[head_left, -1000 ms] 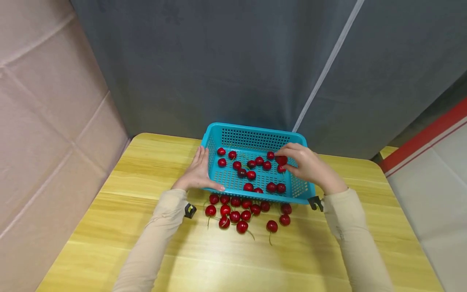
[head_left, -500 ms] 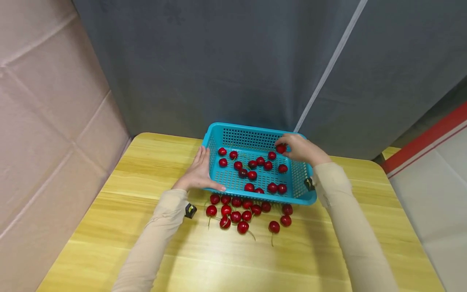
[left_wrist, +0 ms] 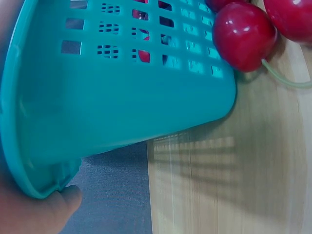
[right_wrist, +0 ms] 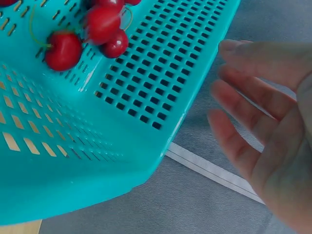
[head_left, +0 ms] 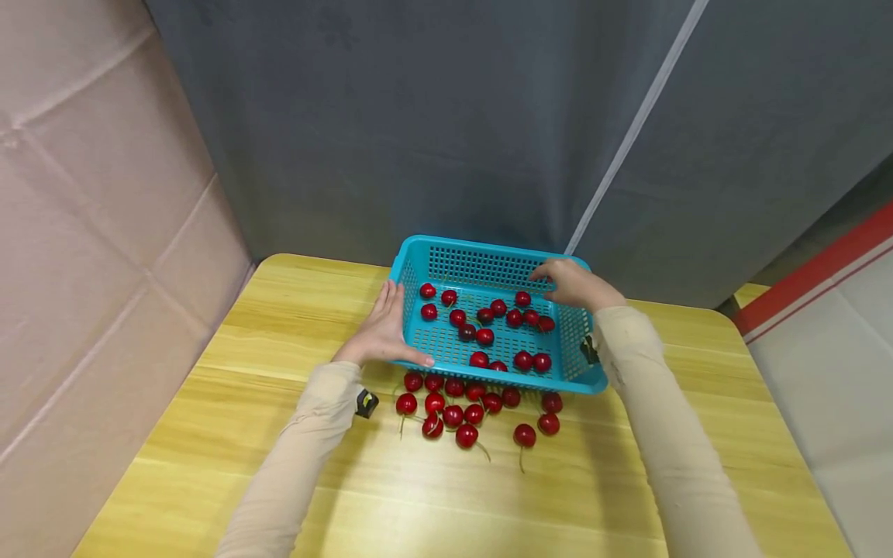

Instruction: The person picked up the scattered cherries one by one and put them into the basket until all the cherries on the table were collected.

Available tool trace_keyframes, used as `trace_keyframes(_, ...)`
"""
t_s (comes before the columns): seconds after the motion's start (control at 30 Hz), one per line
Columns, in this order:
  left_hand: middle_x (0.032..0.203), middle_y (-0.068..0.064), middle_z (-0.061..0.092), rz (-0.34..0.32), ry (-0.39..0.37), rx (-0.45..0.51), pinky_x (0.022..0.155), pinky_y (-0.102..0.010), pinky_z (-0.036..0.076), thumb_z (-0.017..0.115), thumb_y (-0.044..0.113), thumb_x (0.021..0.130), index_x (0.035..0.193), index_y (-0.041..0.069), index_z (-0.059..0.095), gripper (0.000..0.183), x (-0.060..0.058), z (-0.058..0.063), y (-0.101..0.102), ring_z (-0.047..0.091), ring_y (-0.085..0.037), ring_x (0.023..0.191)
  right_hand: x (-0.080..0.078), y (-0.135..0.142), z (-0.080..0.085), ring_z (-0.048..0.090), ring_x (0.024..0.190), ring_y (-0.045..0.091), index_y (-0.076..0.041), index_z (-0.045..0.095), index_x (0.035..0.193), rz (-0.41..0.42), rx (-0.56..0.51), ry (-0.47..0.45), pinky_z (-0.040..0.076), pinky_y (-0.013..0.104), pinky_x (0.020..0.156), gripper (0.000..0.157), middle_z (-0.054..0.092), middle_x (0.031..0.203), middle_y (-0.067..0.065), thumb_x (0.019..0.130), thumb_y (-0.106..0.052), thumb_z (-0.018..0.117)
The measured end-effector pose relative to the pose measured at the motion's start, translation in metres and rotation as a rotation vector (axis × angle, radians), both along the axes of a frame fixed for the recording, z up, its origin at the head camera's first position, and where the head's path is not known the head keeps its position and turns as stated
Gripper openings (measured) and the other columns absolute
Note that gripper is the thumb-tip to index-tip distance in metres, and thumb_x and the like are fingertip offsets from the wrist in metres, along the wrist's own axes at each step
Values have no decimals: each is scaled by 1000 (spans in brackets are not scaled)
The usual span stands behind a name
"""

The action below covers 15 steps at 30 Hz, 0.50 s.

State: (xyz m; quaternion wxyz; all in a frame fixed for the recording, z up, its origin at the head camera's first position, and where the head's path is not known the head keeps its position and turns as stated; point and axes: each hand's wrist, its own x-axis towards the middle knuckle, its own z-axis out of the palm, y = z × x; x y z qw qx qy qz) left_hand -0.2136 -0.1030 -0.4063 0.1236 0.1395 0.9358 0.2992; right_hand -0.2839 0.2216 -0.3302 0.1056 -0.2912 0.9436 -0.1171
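Observation:
A blue perforated plastic basket (head_left: 574, 385) holds several red cherries (head_left: 484, 337) on its floor. My left hand (head_left: 380, 329) rests against the basket's left end, fingers straight along the side and thumb stretched along the near rim. In the left wrist view a fingertip (left_wrist: 72, 196) touches the rim. My right hand (head_left: 580, 287) is over the basket's far right corner, fingers relaxed and apart, with nothing between them. In the right wrist view one cherry (right_wrist: 101, 24) is blurred among others near the right end. More cherries, some with stems, lie on the table before the basket.
The wood-grain table (head_left: 446, 496) has a dark grey curtain (head_left: 418, 124) close behind its far edge. A pale pink padded wall (head_left: 91, 232) stands on the left, and a white panel with a red strip (head_left: 823, 271) on the right.
My right hand has moved from inside the basket up toward its far right corner and let go of a cherry, now among those on the basket floor. My left hand stays in place.

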Motion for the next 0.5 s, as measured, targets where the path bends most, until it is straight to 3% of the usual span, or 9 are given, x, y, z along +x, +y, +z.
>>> trace_keyframes(0.2,149,-13,-20,2,-3,5,111,-45,6,79,57,53,143,3,-11,138,-1,0,-1,-22,-22,136,14,-2,8,52,104,34,2,60,113,-1,-8,26,47,45,85,34,57,113,20,79,-1,63)
trace_keyframes(0.4,149,-13,-20,7,-4,20,111,-45,7,79,57,52,143,4,-11,139,-2,0,-2,-21,-22,136,46,-8,19,51,106,33,-2,59,116,-20,-32,51,49,45,83,36,55,116,18,80,-7,66)
trace_keyframes(0.5,149,-13,-20,5,-3,16,111,-45,7,78,59,52,143,4,-11,139,-3,1,-3,-21,-22,136,64,-10,21,53,102,32,-1,60,115,12,-74,88,50,43,80,37,57,112,17,80,-8,67)
